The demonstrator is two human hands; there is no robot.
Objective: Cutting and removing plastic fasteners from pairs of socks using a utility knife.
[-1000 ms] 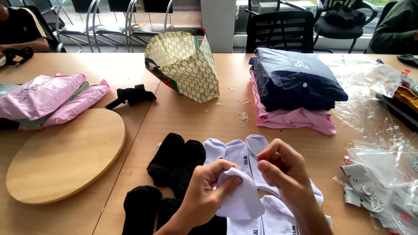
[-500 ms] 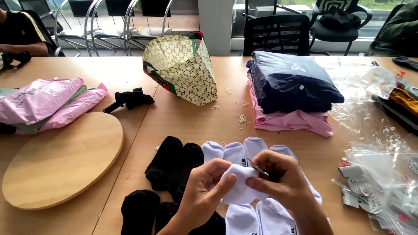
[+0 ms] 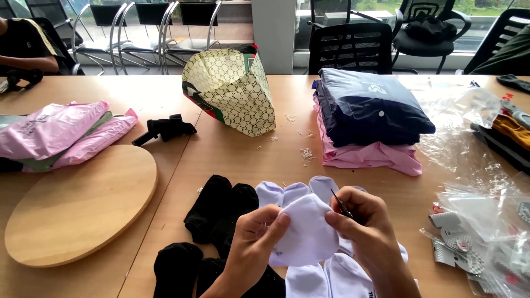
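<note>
Both hands meet on one white sock [image 3: 306, 234], held up between them just above the table [image 3: 232, 154]. The left hand [image 3: 256, 243] pinches its left edge, thumb on top; the right hand [image 3: 367, 229] grips the right edge and also holds a thin dark pointed tool [image 3: 341, 203] between its fingers. Under the hands lie more white socks [image 3: 287, 193], with black socks [image 3: 221, 212] just to their left. Farther left sits a round wooden board [image 3: 77, 204]; well beyond the hands are a patterned bag [image 3: 232, 91] and folded clothes [image 3: 370, 118].
</note>
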